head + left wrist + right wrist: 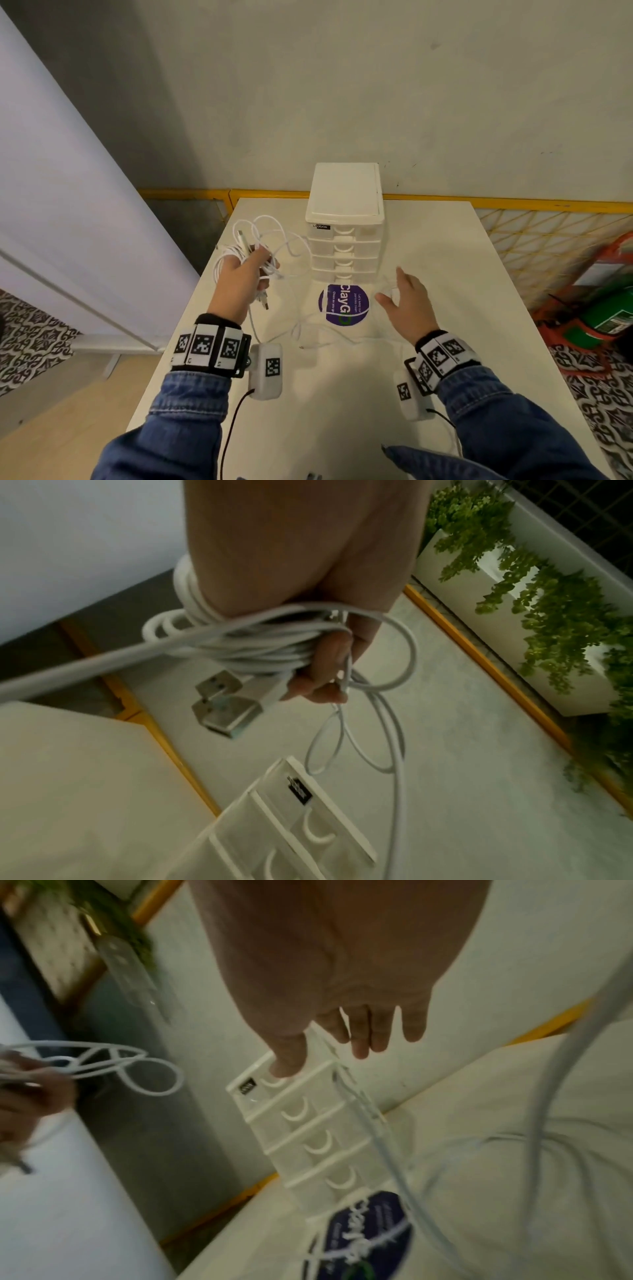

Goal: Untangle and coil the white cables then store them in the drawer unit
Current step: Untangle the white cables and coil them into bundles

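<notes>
My left hand (pixel 251 270) grips a bundle of white cables (pixel 263 240) above the table's left edge. In the left wrist view the white cables (pixel 246 645) are wound round the left hand (pixel 322 669), and two metal USB plugs (pixel 222 704) stick out below the fingers. Loose loops hang toward the white drawer unit (pixel 344 222), which stands at the table's far middle with all drawers closed. My right hand (pixel 404 298) hovers open to the right of the unit's base, holding nothing. Another white cable (pixel 329 332) lies slack on the table between my hands.
A round purple sticker (pixel 344 305) is on the white table (pixel 445 246) in front of the drawer unit (pixel 308 1129). A yellow rail (pixel 513 204) runs behind the table. Green and orange items (pixel 603 301) stand on the floor at right. Plants (pixel 548 601) show in the left wrist view.
</notes>
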